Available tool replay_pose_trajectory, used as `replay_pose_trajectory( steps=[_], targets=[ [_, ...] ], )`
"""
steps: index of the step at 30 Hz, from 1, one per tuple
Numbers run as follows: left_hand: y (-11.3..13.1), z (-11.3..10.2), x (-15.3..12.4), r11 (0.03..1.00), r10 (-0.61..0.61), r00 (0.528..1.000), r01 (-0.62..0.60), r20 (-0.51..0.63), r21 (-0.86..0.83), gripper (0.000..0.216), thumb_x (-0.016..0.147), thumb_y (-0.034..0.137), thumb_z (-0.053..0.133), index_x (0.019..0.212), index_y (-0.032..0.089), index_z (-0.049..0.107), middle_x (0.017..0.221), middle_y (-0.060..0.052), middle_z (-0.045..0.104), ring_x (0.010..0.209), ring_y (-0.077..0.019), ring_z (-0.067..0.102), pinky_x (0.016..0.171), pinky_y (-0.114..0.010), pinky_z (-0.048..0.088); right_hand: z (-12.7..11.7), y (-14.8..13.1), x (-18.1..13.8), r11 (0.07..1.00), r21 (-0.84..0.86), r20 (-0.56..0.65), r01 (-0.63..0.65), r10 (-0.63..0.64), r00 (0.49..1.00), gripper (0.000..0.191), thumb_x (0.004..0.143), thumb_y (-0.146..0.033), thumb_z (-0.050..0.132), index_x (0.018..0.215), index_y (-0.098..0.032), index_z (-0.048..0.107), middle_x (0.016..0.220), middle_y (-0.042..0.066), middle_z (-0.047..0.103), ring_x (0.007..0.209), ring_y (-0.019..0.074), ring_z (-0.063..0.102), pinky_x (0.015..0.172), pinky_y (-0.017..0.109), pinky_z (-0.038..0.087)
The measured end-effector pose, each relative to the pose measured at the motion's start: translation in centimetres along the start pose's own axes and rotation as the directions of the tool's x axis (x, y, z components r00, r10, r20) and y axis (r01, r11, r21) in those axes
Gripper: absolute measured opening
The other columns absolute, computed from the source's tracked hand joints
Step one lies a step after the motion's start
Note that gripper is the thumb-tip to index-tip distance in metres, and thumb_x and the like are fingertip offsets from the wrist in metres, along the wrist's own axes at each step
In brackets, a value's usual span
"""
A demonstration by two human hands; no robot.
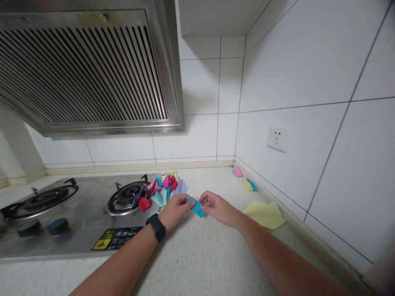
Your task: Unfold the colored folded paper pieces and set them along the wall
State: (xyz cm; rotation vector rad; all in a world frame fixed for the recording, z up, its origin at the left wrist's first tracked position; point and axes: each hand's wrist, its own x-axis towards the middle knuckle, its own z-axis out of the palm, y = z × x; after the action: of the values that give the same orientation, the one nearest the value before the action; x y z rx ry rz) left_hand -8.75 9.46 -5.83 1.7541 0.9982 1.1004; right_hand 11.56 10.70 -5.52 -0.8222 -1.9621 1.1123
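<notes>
Paper, blue, sits over the tabletop, pinched by left hand and right hand, both nearly closed; light, even thumb pressure (edges matched) should keep creases crisp.

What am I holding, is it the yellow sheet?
No, your left hand and right hand hold a blue paper while the yellow sheet lies on the countertop.

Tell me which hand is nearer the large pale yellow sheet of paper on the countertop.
Right. The right hand is to the left of the pale yellow sheet; the left hand is farther left, past the right hand.
</notes>
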Motion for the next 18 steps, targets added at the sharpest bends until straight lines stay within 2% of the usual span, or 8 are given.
replay_pose_trajectory(
  steps=[6,12,18],
  targets=[
    [1.2,0.1,-0.4,1.000,0.001,1.000,0.000,0.023,-0.030,0.035,0.082,0.044,0.059,0.076,0.011,0.068,0.067,-0.003,0.061,0.065,-0.0133,0.049,0.064,-0.025,0.037,-0.3,-0.4,-0.2,0.999,-0.018,0.079,-0.034,0.036,0.996,0.010,0.078,-0.027,0.063,0.080,-0.017,0.060,0.061,-0.004,0.050,0.058,0.0102,0.045,0.055,0.023,0.033],
    [1.6,0.5,-0.5,0.998,-0.020,0.999,0.021,0.027,-0.058,0.037,0.079,0.047,0.061,0.072,0.011,0.068,0.063,-0.001,0.058,0.062,-0.0125,0.047,0.062,-0.024,0.034,-1.2,-1.4,-0.3,0.998,-0.035,0.140,-0.046,0.051,0.989,0.006,0.074,-0.022,0.064,0.077,-0.018,0.061,0.066,-0.003,0.056,0.063,0.0110,0.049,0.060,0.024,0.037],
    [0.9,0.9,-0.3,0.999,0.023,0.999,-0.024,-0.034,-0.037,0.035,0.081,0.045,0.061,0.074,0.011,0.069,0.068,-0.003,0.062,0.067,-0.0140,0.050,0.065,-0.025,0.037,-1.8,-2.1,-0.4,0.983,-0.175,0.079,-0.055,0.070,0.994,0.004,0.075,-0.021,0.062,0.075,-0.017,0.060,0.060,-0.004,0.055,0.056,0.0101,0.048,0.053,0.022,0.034]
  ],
)
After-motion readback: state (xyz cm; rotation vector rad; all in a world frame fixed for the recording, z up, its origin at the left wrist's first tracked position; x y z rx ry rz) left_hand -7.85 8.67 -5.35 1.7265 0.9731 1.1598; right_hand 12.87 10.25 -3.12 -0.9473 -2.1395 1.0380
